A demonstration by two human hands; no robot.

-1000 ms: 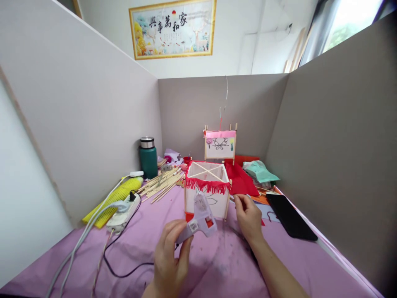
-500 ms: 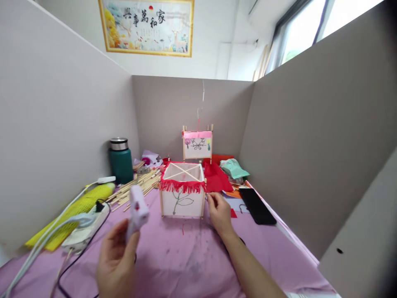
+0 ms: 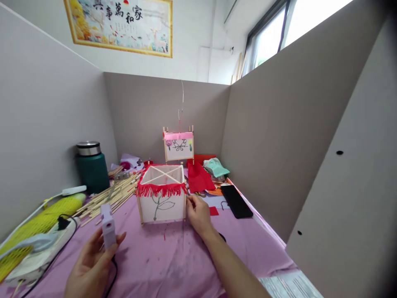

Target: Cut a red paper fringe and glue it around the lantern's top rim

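Note:
My left hand (image 3: 93, 258) is closed around a pale lilac hot glue gun (image 3: 108, 227), its round rear hole facing me and a black cord hanging below. It is held above the cloth, left of and nearer to me than a square lantern (image 3: 166, 209). This lantern has wooden sticks at its edges, white sides, red fringe round the top, a stick cross over its open top and a drawn leafy stem in front. At its right front upright, the fingers of my right hand (image 3: 200, 215) are pinched against the frame; the fingertips are partly hidden.
Behind stands a smaller hanging lantern (image 3: 179, 147). Wooden sticks (image 3: 113, 196), a green bottle (image 3: 92, 167) and a power strip (image 3: 40, 252) lie or stand left. Red cloth (image 3: 198, 177) and a black phone (image 3: 236, 201) are right. Grey partitions (image 3: 167, 99) enclose the table.
The view has swung right, so everything sits further left. My left hand has lowered the glue gun and tilted it. The right hand stays at the lantern's right edge.

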